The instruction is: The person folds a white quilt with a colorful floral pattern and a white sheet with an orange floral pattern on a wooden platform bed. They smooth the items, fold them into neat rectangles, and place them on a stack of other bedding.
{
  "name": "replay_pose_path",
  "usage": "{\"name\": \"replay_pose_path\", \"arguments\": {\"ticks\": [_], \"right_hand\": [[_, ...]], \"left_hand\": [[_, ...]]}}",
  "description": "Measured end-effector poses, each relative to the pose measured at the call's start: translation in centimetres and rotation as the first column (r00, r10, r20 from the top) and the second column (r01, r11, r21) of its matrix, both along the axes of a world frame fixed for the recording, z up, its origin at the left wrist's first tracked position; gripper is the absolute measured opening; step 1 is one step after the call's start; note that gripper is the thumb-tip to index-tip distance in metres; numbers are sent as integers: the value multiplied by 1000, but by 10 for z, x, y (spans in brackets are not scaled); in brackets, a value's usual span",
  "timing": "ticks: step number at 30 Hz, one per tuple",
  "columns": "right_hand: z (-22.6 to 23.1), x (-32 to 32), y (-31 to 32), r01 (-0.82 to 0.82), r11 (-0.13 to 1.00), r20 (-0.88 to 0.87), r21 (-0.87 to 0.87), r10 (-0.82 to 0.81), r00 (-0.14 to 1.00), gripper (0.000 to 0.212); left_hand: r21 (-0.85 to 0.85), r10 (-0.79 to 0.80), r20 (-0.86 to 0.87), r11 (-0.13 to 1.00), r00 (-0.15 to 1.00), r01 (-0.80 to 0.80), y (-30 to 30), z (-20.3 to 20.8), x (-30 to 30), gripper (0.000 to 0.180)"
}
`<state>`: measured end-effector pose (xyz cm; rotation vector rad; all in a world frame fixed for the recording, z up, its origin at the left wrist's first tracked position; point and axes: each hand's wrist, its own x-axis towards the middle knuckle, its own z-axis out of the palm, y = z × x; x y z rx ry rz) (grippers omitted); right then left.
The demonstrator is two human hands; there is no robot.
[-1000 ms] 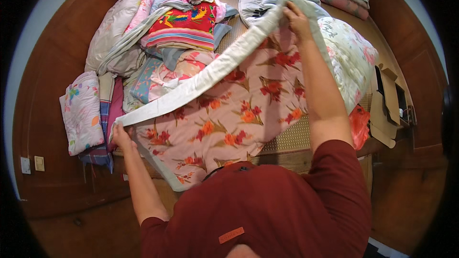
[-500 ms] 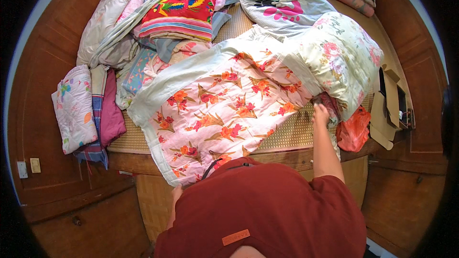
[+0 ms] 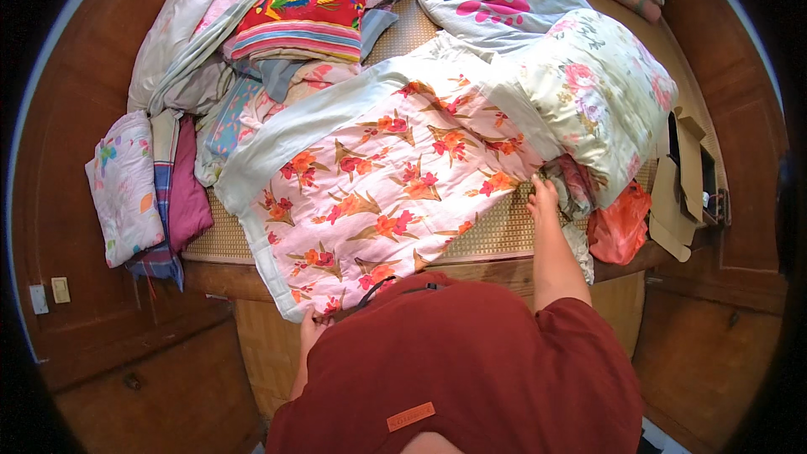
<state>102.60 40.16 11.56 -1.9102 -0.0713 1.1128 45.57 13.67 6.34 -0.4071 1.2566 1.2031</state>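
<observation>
A pink quilt (image 3: 382, 176) with orange and red flowers and a pale border lies spread at a slant over the bed, its lower corner hanging past the front edge. My left hand (image 3: 313, 326) pinches that lower corner, partly hidden by my maroon shirt. At the quilt's right edge my right hand (image 3: 544, 197) is closed on the fabric, beside a crumpled patterned cloth (image 3: 573, 189). Just beyond that hand rests a bulky cream floral comforter (image 3: 601, 92), touching the quilt's far right part.
Folded bedding (image 3: 126, 189) and a red embroidered cushion (image 3: 303, 17) are piled at the left. A grey paw-print blanket (image 3: 504, 0) lies at the back. An orange plastic bag (image 3: 620, 223) and an opened cardboard box (image 3: 685, 176) stand at the right, on the woven mat (image 3: 214, 244).
My right hand has moved a little left along the quilt's edge. The lower corner in my left hand has risen slightly. The whole view has shifted a bit.
</observation>
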Motion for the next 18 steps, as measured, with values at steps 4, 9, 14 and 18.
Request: {"name": "replay_pose_path", "arguments": {"ticks": [4,9,14,18], "right_hand": [[-31,25,35,60,993,183,102,-78,980,76],[-19,23,83,59,964,36,260,-71,997,56],[125,-6,183,-108,722,272,684,-114,955,49],[266,37,208,59,349,-119,935,153,981,26]], "left_hand": [[20,83,-177,997,981,-81,36,104,40,21],[78,149,-366,989,919,-129,88,148,20,34],[396,311,-560,915,768,-81,213,224,-61,41],[688,466,-616,711,635,147,242,361,-91,56]]}}
